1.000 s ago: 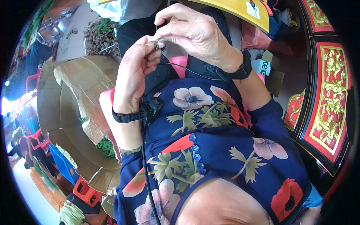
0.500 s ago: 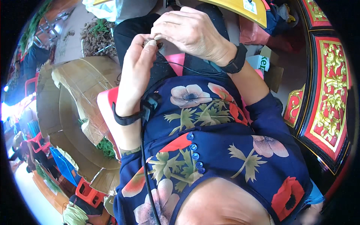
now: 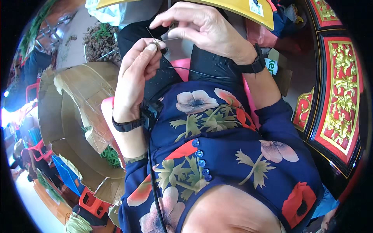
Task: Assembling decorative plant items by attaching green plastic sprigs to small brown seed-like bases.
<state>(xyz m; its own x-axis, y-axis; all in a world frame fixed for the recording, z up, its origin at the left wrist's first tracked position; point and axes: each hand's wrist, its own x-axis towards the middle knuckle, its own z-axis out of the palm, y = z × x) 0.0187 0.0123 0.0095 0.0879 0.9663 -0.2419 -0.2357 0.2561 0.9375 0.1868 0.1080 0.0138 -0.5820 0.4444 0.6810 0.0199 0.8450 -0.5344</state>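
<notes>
Over my lap, the thumb and fingers of my left hand pinch a thin wire around a small dark brown piece. The piece is mostly hidden behind the fingertips, so its kind is unclear. One end of the wire points right, toward my other hand; a second thin end slants up and left. Just to the right and above, my right hand is open, its thumb and fingers spread apart, with the thumb close to the wire end. Each wrist has a black strap.
A torn cardboard box with green sprigs stands at my left. Beyond it sits a tray of brown, cone-like pieces. A yellow table edge lies ahead. On the right is a red and gold carved panel. A black cable runs down my front.
My right hand has let go of the pinched spot and moved right, its fingers opening. Two wire ends now show. The left hand keeps its pinch.
</notes>
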